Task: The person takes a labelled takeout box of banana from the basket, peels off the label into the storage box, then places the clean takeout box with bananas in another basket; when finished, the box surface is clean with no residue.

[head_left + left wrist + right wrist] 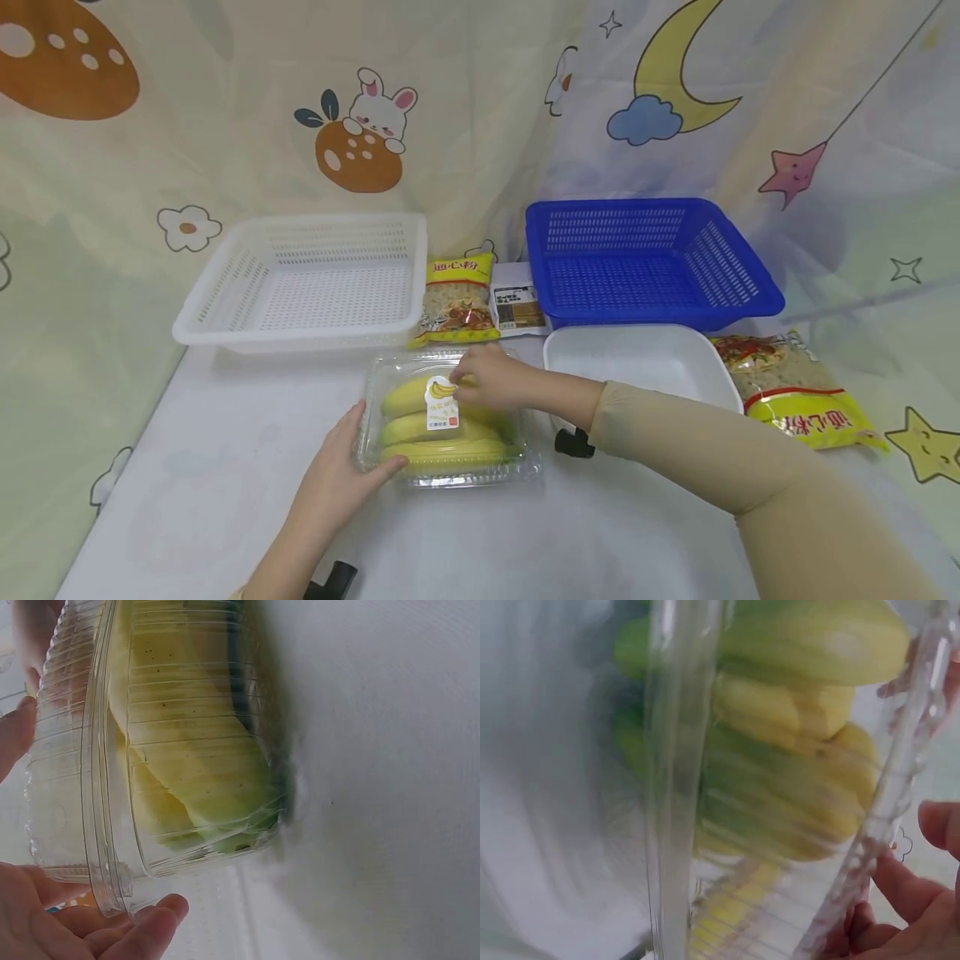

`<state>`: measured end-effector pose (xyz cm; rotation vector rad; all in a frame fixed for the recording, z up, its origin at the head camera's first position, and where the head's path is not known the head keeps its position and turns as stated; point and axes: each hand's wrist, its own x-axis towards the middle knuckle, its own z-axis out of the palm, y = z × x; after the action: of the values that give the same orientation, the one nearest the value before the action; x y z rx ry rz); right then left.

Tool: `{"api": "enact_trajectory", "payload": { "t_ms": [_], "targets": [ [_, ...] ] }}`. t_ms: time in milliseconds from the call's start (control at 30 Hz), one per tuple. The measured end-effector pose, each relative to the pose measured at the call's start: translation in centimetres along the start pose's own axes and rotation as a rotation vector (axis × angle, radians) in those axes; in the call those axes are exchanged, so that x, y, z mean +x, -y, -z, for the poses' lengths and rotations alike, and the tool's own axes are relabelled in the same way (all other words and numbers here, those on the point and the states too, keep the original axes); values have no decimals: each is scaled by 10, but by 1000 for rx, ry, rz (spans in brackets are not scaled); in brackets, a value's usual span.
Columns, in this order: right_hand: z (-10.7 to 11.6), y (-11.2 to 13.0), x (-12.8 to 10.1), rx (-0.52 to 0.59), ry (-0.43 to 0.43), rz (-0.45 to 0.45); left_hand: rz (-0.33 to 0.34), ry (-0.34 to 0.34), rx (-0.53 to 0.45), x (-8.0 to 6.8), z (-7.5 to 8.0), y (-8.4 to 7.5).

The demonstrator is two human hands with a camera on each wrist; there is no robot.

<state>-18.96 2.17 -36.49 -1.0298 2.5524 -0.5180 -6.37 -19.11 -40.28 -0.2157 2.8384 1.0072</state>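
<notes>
A clear plastic clamshell box of bananas [450, 467] lies on the white table, with a white banana label [442, 408] on its lid. My left hand [348, 458] holds the box's left side, thumb near the front corner of the lid. In the left wrist view its fingers [154, 926] lie at the box's rim. My right hand [491, 379] is over the back of the lid, fingertips beside the label's upper edge. The right wrist view shows that thumb and forefinger [904, 881] apart, close to the lid; whether they touch the label is hidden.
Behind the box stand a white basket [300, 337] and a blue basket [652, 312]. Between them are a yellow pasta bag [457, 300] and a white packet [517, 310]. At right are a white tray [637, 362] and another pasta bag [798, 392]. A patterned curtain [480, 125] hangs behind.
</notes>
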Motion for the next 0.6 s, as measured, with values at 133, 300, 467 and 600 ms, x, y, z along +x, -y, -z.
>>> {"api": "enact_trajectory", "payload": {
  "t_ms": [133,300,467,600],
  "targets": [
    [-1,0,1,82,-11,-45,7,3,-3,0,0,0],
    [-3,-1,2,128,-16,-24,8,2,-5,-1,1,-1],
    [-4,1,3,154,-1,3,7,4,-7,-2,0,-1],
    [-5,3,6,114,-1,0,9,2,-5,-2,0,-1]
  ]
}}
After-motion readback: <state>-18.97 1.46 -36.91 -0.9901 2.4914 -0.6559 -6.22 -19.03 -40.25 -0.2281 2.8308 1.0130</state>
